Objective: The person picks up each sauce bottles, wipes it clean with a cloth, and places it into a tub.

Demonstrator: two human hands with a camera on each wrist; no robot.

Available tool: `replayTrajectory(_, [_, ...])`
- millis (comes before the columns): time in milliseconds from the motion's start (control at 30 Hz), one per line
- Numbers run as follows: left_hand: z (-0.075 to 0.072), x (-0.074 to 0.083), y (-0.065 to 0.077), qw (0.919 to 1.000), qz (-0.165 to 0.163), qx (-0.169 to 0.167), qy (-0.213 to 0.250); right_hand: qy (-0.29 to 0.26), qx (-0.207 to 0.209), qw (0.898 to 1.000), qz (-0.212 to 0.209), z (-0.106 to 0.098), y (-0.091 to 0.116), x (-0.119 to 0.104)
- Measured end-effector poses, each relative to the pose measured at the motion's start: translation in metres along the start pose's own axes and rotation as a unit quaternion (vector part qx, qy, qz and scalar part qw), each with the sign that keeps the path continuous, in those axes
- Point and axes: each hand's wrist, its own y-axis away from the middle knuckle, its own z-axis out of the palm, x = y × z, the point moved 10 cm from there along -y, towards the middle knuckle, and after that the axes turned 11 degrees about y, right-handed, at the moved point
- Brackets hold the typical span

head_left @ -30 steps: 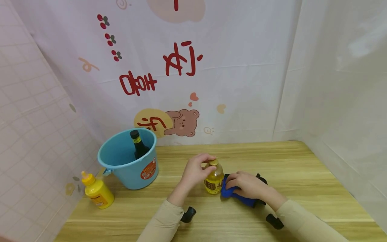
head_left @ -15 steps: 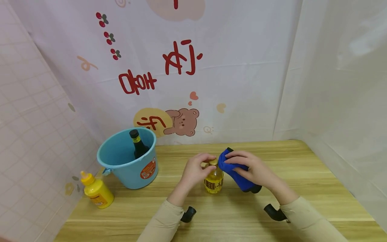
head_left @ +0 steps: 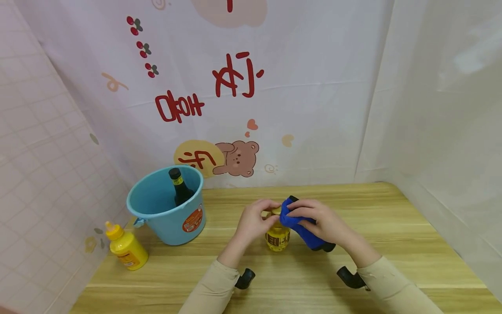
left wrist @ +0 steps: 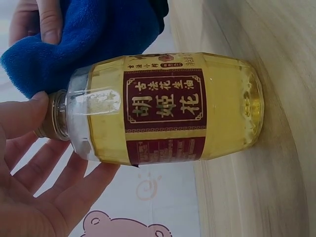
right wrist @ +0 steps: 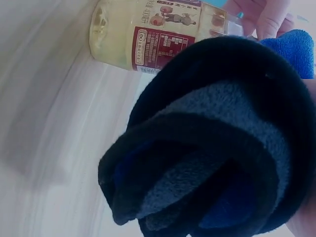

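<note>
presently, one oil bottle, upright on the wooden table; left hand, pinching its cap; right hand, gripping a blue cloth at the bottle's neck. wiping well probably calls for a steady cap hold, even light pressure, and loose folds gathered clear of the table.

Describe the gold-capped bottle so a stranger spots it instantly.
On the wooden table, look right of the blue bucket. There stands a bottle, the left hand holding its top and a blue cloth beside its neck. Its clear body, golden liquid and maroon label set it apart from the dark bottle in the bucket and the yellow squeeze bottle.
</note>
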Motion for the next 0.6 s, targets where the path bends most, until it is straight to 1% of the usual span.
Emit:
replayTrajectory(200, [0.001,0.0,0.001,0.9999,-0.005,-0.005,0.013,0.016,-0.032,0.999,0.001,0.009,0.005,0.001])
replayTrajectory(300, [0.001,-0.001,0.001,0.9998,-0.008,-0.005,0.017,0.015,-0.043,0.999,0.004,0.013,0.008,0.002])
replayTrajectory(600, [0.001,-0.001,0.001,0.9998,-0.002,-0.003,0.018,0.01,-0.037,0.999,0.001,0.016,0.019,0.006])
